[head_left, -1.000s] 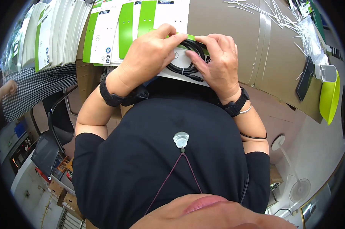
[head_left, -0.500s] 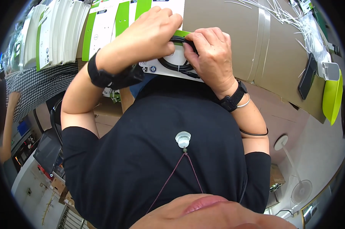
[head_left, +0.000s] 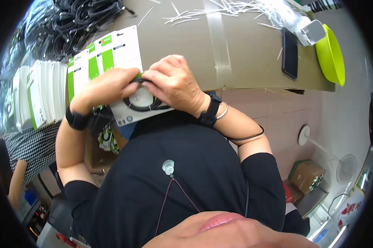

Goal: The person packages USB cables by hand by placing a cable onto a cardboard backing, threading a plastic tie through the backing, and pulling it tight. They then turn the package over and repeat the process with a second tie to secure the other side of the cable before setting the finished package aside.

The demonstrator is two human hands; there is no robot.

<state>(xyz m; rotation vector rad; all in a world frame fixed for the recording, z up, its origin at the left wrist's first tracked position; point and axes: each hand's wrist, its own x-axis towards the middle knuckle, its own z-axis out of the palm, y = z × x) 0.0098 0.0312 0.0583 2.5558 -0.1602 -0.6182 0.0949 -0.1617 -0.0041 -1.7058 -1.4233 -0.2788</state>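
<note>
A coiled black cable (head_left: 142,109) lies against a white and green backing card (head_left: 121,117) close to my body, at the table's front edge. My left hand (head_left: 112,86) is closed at the coil's upper left, thumb and fingers pinching the cable near the card's green top. From the right, my right hand (head_left: 174,84) grips the same top part of the coil between thumb and fingers. Both hands nearly meet there and hide the spot between them. The lower part of the coil shows, bound with a small tie.
More backing cards (head_left: 128,46) lie overlapped beyond my left hand. A standing stack of cards (head_left: 50,93) is at left, with a heap of black cables (head_left: 77,27) behind. White zip ties (head_left: 232,7), a black phone (head_left: 290,53) and a lime-green bowl (head_left: 331,53) are at right. Another person's arm (head_left: 17,182) shows far left.
The whole view has shifted, bringing the cable heap into sight. My left hand has dropped from a raised, curled pose to the cable's top. My right hand stays on the coil.
</note>
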